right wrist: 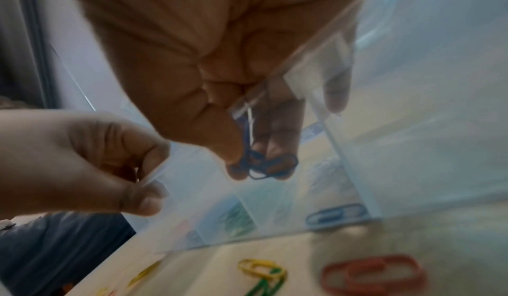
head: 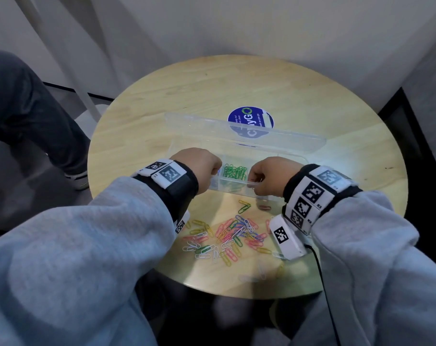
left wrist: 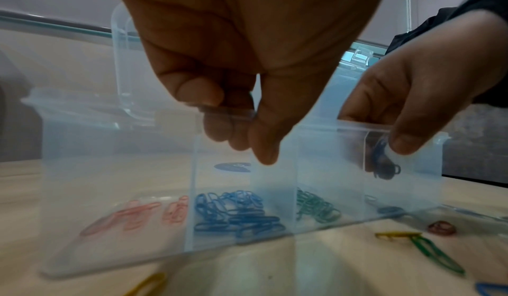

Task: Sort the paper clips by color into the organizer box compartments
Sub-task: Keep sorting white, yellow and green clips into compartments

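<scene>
Nearest us, below both grips, the loose paper clips (head: 227,236) lie tangled on the round table (head: 336,126): light, springy wire that snags, best pinched singly by a loop. Our left hand (head: 199,168) pinches the organizer box (left wrist: 115,192) front rim; our right hand (head: 267,176) pinches the rim too, with dark blue clips (right wrist: 264,166) at its fingertips. Beyond lie green clips (head: 234,171), then the open lid (head: 299,141), with bare tabletop behind.

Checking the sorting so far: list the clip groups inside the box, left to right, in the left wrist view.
Pink clips → blue clips → green clips → dark blue clips pinched in the right hand.
</scene>
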A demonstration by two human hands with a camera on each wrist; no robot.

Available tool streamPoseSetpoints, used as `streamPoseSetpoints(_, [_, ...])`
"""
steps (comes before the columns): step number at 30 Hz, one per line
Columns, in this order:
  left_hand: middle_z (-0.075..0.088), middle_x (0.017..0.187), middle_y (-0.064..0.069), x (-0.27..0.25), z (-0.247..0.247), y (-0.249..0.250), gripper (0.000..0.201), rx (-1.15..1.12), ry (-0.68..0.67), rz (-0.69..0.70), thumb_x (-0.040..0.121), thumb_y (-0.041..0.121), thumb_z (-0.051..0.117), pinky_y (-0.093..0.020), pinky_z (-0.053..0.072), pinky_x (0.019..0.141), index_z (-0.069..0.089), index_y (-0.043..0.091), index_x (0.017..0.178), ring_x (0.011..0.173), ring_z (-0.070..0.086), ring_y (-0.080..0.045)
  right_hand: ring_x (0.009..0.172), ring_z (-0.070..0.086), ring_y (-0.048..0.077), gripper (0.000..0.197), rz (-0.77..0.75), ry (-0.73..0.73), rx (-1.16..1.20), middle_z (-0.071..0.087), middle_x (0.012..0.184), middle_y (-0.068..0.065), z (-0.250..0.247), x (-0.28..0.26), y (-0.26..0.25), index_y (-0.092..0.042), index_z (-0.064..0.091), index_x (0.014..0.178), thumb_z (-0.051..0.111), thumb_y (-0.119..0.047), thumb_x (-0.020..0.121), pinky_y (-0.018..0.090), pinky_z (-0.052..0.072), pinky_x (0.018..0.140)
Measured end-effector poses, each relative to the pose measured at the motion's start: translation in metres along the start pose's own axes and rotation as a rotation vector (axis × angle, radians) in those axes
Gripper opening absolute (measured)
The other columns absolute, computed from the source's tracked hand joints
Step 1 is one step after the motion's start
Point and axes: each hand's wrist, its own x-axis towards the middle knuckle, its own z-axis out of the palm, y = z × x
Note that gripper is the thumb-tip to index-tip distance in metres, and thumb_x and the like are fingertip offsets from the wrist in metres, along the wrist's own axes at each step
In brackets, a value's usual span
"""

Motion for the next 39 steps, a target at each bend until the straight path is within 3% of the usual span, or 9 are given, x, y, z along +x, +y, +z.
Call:
streamPoseSetpoints(6, [0.038,0.064,0.004,-0.003,-0.004,0.002,0.033,-0.020,-0.016,-0.027,0.080,0.001,0.048,-0.028,0.031,0.061,0.031,0.020,0.058,0.074,0.045,-0.026,0.076,0.052,0.008,0.014,-0.024,0.069,0.162,0.052,0.069,-0.018,-0.008,-0.006,0.014,-0.016,0.070,0.096,0.064,-0.015,0.083,0.015,0.039,0.062])
streamPoseSetpoints(10, [0.039,0.064,0.004,-0.006,-0.005,0.003,0.033,-0.038,0.001,-0.034,0.080,0.002,0.048,-0.027,0.029,0.060,0.032,0.021,0.058,0.074,0.044,-0.026,0.077,0.053,0.010,0.006,-0.025,0.099,0.205,0.054,0.070,-0.015,-0.008,-0.008,0.017,-0.021,0.068,0.084,0.066,-0.016,0.082,0.022,0.041,0.072])
streamPoseSetpoints(12, [0.046,0.072,0.002,-0.007,-0.006,0.003,0.030,-0.053,0.004,-0.048,0.081,0.003,0.048,-0.027,0.029,0.060,0.035,0.021,0.060,0.076,0.046,-0.025,0.075,0.054,0.010,0.006,-0.038,0.137,0.256,0.057,0.072,-0.011,-0.009,-0.009,0.018,-0.020,0.068,0.081,0.066,-0.014,0.081,0.021,0.043,0.066])
streamPoseSetpoints(16, [0.057,0.105,-0.004,-0.013,-0.011,0.004,0.013,-0.137,0.023,-0.062,0.084,0.012,0.055,-0.027,0.039,0.072,0.058,0.020,0.093,0.094,0.054,-0.025,0.065,0.054,0.005,0.007,-0.062,0.225,0.428,0.059,0.068,-0.013,-0.012,-0.009,0.021,-0.019,0.070,0.079,0.069,-0.012,0.080,0.011,0.040,0.062])
streamPoseSetpoints(20, [0.051,0.105,0.003,-0.020,-0.020,0.009,0.042,-0.377,0.131,-0.092,0.080,0.033,0.067,-0.023,0.038,0.080,0.054,0.023,0.119,0.099,0.055,-0.018,0.067,0.059,0.007,0.020,-0.032,0.257,0.832,0.065,0.070,-0.006,-0.016,-0.012,0.023,-0.022,0.065,0.069,0.070,-0.006,0.079,0.016,0.049,0.076])
streamPoseSetpoints(23, [0.059,0.094,0.006,-0.023,-0.027,0.018,0.042,-0.716,0.078,-0.105,0.078,0.034,0.072,-0.029,0.046,0.086,0.052,0.027,0.114,0.089,0.059,-0.015,0.065,0.060,0.014,0.023,-0.089,0.164,1.087,0.063,0.063,0.001,-0.014,-0.013,0.018,-0.014,0.063,0.069,0.066,0.007,0.078,0.029,0.053,0.083])
streamPoseSetpoints(28, [0.065,0.076,-0.002,-0.024,-0.023,0.028,0.010,-1.275,-0.087,-0.011,0.086,0.007,0.063,-0.018,0.055,0.071,0.061,0.017,0.087,0.071,0.063,-0.011,0.051,0.051,0.004,0.028,-0.161,0.176,0.835,0.056,0.058,-0.004,-0.008,-0.013,0.011,-0.018,0.055,0.065,0.074,0.002,0.073,0.016,0.044,0.059])
streamPoseSetpoints(32, [0.069,0.058,0.006,-0.024,-0.018,0.027,0.018,-1.441,-0.139,-0.047,0.089,-0.002,0.055,-0.011,0.054,0.063,0.063,0.012,0.081,0.054,0.065,0.000,0.054,0.048,0.007,0.033,-0.189,0.193,0.723,0.054,0.058,-0.005,0.000,-0.011,0.005,-0.021,0.051,0.060,0.077,-0.002,0.069,0.021,0.040,0.060])
streamPoseSetpoints(39, [0.070,0.056,0.003,-0.028,-0.017,0.022,0.018,-1.562,-0.153,-0.093,0.086,-0.004,0.057,-0.010,0.054,0.057,0.064,0.009,0.075,0.054,0.067,-0.002,0.051,0.048,0.002,0.033,-0.198,0.251,0.697,0.053,0.059,-0.009,0.003,-0.009,-0.001,-0.023,0.051,0.060,0.076,-0.003,0.068,0.014,0.038,0.054])
